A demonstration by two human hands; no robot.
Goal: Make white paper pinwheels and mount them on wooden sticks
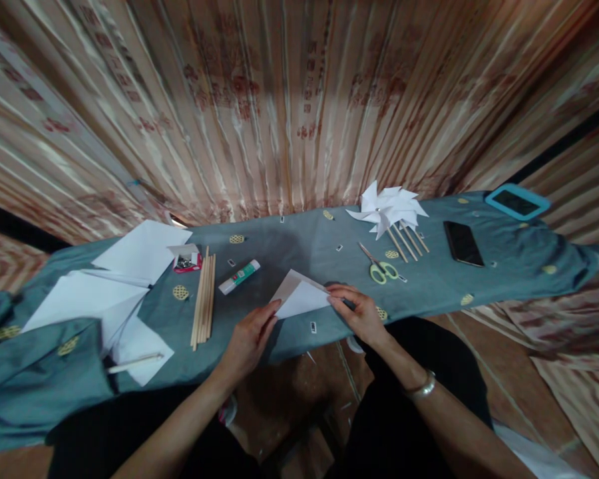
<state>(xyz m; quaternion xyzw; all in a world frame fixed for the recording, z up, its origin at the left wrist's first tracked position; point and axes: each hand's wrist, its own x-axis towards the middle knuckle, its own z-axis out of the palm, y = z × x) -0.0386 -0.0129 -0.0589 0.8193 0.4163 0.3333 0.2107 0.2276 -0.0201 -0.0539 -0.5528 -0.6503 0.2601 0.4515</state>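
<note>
A white sheet of paper (302, 297), folded into a triangle, is held just over the front half of the cloth-covered table. My left hand (248, 336) pinches its left corner, and my right hand (358, 311) grips the right corner between thumb and fingers. Left of the paper lies a glue stick (239, 277) with a green and white label. A bundle of wooden sticks (204, 299) rests further left. Scissors (378, 266) with green handles lie beyond my right hand, blades pointing away. A silver bracelet circles my right wrist.
Finished paper pinwheels (392, 207) on sticks lie at the back right, near a black phone (463, 243) and a blue-framed device (518, 201). Large white paper pieces (87, 299) and a small box of metal pins (186, 259) are at left. A pleated curtain (279, 100) hangs behind.
</note>
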